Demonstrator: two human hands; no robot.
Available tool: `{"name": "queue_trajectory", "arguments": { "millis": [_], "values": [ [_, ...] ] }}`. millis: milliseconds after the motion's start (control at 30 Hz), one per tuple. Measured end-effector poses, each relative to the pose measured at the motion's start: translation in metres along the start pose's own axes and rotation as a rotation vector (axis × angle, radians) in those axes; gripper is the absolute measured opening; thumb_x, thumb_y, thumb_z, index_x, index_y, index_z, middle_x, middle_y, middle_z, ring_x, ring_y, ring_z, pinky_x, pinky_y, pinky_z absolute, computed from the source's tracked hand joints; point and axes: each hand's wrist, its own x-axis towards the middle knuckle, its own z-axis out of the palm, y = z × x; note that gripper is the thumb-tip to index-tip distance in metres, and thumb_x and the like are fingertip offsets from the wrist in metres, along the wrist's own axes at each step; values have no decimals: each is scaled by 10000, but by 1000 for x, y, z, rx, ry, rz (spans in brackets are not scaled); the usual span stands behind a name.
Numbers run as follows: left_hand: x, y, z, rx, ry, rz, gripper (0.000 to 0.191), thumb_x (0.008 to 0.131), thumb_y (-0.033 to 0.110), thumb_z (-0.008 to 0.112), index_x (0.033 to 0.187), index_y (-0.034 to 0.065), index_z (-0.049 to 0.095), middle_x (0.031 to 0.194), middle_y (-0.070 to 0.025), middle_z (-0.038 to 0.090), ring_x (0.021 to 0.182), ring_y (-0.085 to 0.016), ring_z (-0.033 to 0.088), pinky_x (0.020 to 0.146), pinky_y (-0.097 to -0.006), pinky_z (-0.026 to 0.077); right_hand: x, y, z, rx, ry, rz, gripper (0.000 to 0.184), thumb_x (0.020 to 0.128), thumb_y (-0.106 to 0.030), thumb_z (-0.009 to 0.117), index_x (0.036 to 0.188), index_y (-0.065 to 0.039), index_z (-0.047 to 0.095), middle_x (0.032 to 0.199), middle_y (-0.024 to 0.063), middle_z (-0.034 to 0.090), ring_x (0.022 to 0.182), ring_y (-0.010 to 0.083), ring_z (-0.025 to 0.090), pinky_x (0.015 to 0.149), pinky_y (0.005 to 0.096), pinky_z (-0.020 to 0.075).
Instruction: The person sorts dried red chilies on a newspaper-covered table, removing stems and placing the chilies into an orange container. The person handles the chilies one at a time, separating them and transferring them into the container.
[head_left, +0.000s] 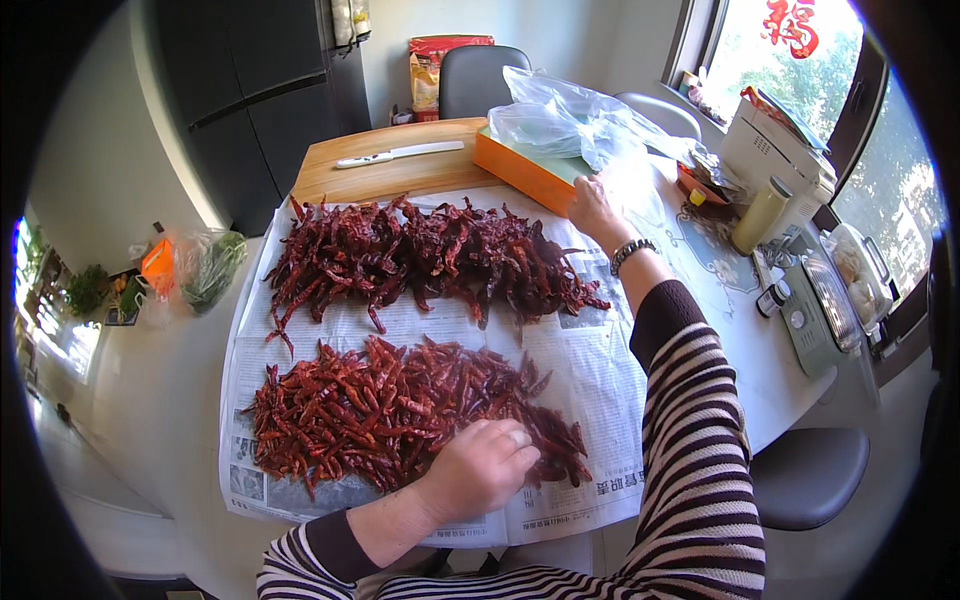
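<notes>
My left hand (484, 465) rests over the near pile of short dried red chillies (352, 405), its fingers curled; whether they hold a chilli is hidden. Farther forward, my right hand (596, 206) reaches to the near right corner of an orange box (525, 171). Its fingertips are at the box rim, beside a clear plastic bag (544, 120) that lies over the box; their grip cannot be made out. Between the box and the near pile lies a second pile of longer, darker dried chillies (427, 255). Both piles sit on spread newspaper (592, 375).
On a wooden board (322, 172) lies a white-handled knife (401, 154). To the right stand a pale bottle (761, 217), a small dark jar (772, 298), a white appliance (772, 150) and a grey-green appliance (806, 330). Chairs (484, 79) surround the table. Bagged greens (214, 270) are at left.
</notes>
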Motion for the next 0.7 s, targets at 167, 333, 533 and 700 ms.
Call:
{"name": "queue_trajectory", "arguments": {
  "millis": [167,333,533,700],
  "values": [
    [-2,-2,1,-15,-38,-3,324,732,107,775,1048,72,716,1064,-69,665,1091,-267,647,897,-390,533,27,18,25,153,56,93,257,844,-104,579,1054,-55,718,1210,210,635,1172,380,596,945,478,519],
    [-3,-3,1,-13,-48,10,374,704,112,773,1071,73,711,1077,-69,661,1101,-263,642,901,-391,534,35,17,46,173,-23,-14,250,840,-117,579,1033,-44,719,1016,217,732,1013,382,696,923,452,532],
    [-2,-1,-1,-21,-37,22,362,708,98,768,1063,58,710,1067,-73,661,1080,-273,646,891,-391,541,48,13,38,244,164,-107,149,824,-151,639,922,-52,691,930,206,715,942,383,694,846,470,539],
    [-2,-1,2,-22,-17,29,337,720,87,769,1051,53,714,1064,-81,661,1062,-277,649,875,-386,548,30,14,-10,377,219,-103,130,844,-150,672,844,-22,645,776,195,676,824,352,667,767,452,530]
  ]
}}
